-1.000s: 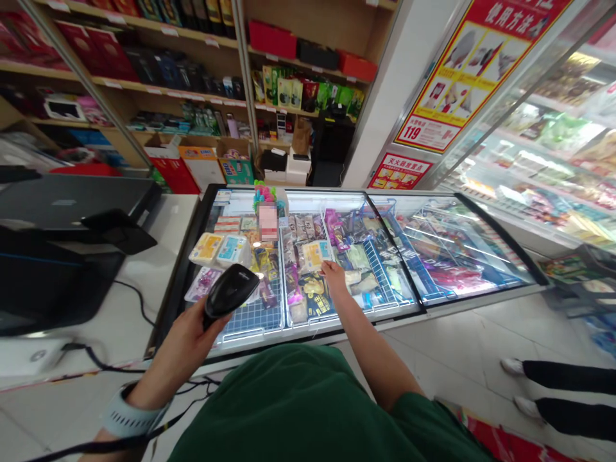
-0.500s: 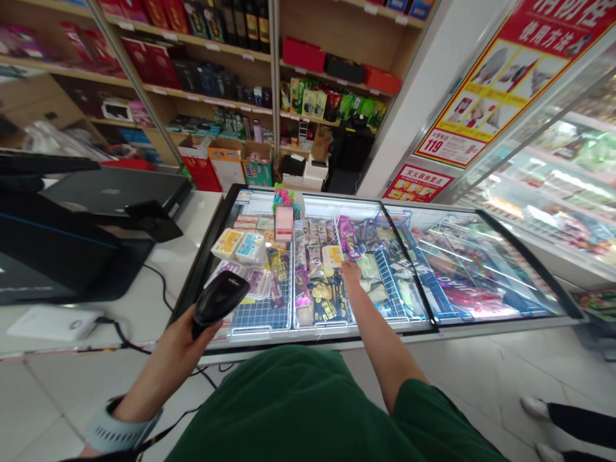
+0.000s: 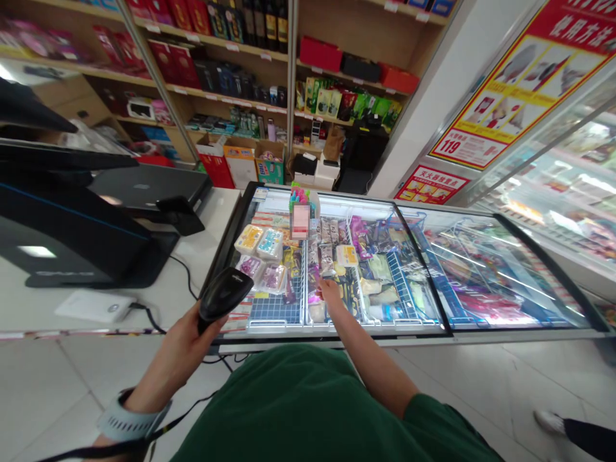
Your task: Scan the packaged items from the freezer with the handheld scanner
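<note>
My left hand point(image 3: 188, 343) is wrapped round the handle of a black barcode scanner point(image 3: 225, 292), its head tilted over the left end of the freezer lid. My right hand point(image 3: 330, 294) is over the glass, fingers loosely stretched and holding nothing that I can see. Just beyond it a clear tub with an orange label point(image 3: 347, 255) lies on the glass. Grouped to the left are a yellow-labelled tub point(image 3: 249, 238), a blue-labelled tub point(image 3: 270, 244) and two purple-labelled tubs, one of them a purple tub point(image 3: 273, 278) near the scanner.
Frozen packs lie in wire baskets under the freezer glass point(image 3: 418, 301). A pink card point(image 3: 301, 221) stands at the back near colourful toys. On the left counter are a checkout screen point(image 3: 86, 224) and a white box point(image 3: 95, 305) with a cable. A person's shoe point(image 3: 548, 421) shows lower right.
My right hand has come away from the orange-labelled tub, moving left and nearer to me. The tub stays on the glass. My left hand still grips the scanner; the view has shifted left.
</note>
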`<state>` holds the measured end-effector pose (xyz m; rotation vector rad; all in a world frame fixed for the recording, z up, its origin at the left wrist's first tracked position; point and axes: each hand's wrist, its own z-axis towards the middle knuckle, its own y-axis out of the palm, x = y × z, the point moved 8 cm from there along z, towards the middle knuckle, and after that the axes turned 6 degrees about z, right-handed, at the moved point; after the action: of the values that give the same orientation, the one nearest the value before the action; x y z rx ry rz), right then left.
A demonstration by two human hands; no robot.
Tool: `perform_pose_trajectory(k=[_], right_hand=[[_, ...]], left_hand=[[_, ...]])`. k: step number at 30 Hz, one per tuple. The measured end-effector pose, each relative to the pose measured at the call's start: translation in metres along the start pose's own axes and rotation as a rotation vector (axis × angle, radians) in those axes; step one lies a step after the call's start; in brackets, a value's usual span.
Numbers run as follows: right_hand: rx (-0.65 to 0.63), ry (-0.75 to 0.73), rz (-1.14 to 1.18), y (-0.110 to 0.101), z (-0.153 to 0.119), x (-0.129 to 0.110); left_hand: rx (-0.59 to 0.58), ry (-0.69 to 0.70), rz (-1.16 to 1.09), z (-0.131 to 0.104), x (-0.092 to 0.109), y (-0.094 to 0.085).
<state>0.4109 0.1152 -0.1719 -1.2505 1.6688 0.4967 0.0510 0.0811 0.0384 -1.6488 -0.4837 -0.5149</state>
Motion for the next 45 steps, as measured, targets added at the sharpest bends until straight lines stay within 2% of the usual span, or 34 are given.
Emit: perform_pose_trajectory(k=[4, 8, 13, 19, 31, 36, 41, 45], right_hand=[[-0.128, 0.062, -0.075, 0.059, -0.024, 0.0], [-0.184, 0.088, -0.181, 0.096, -0.037, -0.002], [-0.189, 0.109, -0.277, 0.119, -0.043, 0.0], [-0.191, 0.119, -0.267, 0.13, -0.047, 0.0], [-0.227, 0.139, -0.002, 0.116, -0.052, -0.006], [-0.202, 0.12, 0.062, 0.103, -0.049, -0.007], [-0.139, 0.032, 0.073, 0.073, -0.04, -0.016], [-0.059, -0.101, 0.056, 0.034, -0.035, -0.035]], left_hand=[[0.009, 0.005, -0.042, -0.003, -0.015, -0.009], [0.036, -0.026, -0.03, -0.007, -0.031, -0.02], [0.026, -0.079, -0.034, -0.013, -0.044, -0.027], [0.036, -0.074, -0.037, -0.014, -0.044, -0.031], [0.031, -0.014, -0.022, -0.011, -0.029, -0.025], [-0.01, -0.005, -0.034, -0.009, -0.027, -0.015], [-0.058, 0.045, -0.017, -0.006, -0.02, -0.004], [-0.098, 0.143, 0.026, 0.002, 0.002, 0.005]])
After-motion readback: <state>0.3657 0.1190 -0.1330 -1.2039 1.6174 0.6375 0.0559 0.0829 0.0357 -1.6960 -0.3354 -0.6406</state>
